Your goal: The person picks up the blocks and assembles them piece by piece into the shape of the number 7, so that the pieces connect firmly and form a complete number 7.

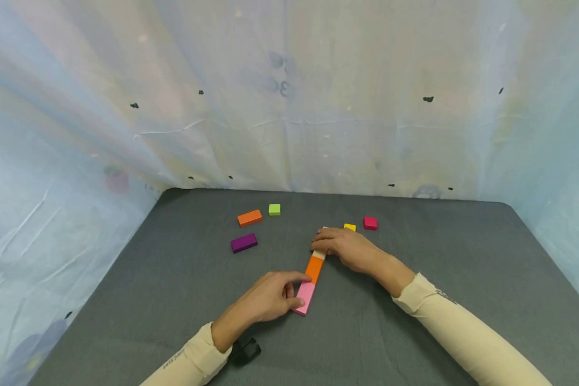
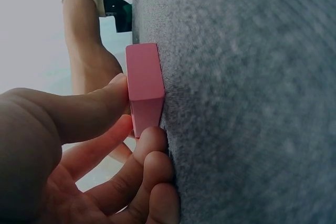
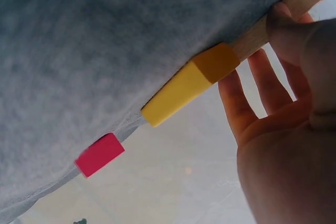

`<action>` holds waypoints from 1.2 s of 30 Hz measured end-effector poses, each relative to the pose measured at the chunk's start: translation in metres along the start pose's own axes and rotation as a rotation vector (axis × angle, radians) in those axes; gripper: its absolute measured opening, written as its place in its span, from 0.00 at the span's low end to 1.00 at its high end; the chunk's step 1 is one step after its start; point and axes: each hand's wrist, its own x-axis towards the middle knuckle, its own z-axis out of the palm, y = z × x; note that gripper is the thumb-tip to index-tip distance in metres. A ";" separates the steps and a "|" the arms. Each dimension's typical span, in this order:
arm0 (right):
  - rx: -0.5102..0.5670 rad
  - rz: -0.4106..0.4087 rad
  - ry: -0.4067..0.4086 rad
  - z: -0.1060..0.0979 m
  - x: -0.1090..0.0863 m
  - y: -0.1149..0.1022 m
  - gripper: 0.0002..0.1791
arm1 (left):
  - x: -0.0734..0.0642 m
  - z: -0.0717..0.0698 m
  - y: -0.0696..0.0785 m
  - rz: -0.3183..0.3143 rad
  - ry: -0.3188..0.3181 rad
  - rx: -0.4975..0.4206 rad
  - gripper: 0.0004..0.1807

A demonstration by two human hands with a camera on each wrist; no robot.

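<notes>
Lower centre of frame: our left hand (image 1: 267, 295) grips pink block (image 1: 306, 295), thumb by near end, fingers against side. Right hand (image 1: 349, 249) grips beige block (image 1: 320, 254), partly covered; bright orange block (image 1: 314, 269) sits between. We judge light, even pressure from both hands best, edges aligned, blocks flat on table (image 1: 140, 289). No containers in view.

Looks softly lit in the head view, faintly shadowed near the right fingers (image 1: 325, 234). Runs dimmer in both wrist views, washes out pale behind the left fingers (image 2: 157, 169), blurs across the grey tabletop (image 2: 257, 103) beside them.
</notes>
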 end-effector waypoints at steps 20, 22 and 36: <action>0.016 0.010 -0.001 -0.002 -0.002 0.001 0.18 | 0.001 -0.001 0.000 -0.050 -0.029 -0.015 0.23; 0.016 0.012 0.000 -0.002 -0.002 0.001 0.18 | 0.002 -0.001 0.000 -0.049 -0.028 -0.017 0.23; 0.030 0.028 0.012 -0.003 -0.001 0.002 0.19 | 0.003 -0.001 -0.001 -0.030 -0.017 -0.026 0.23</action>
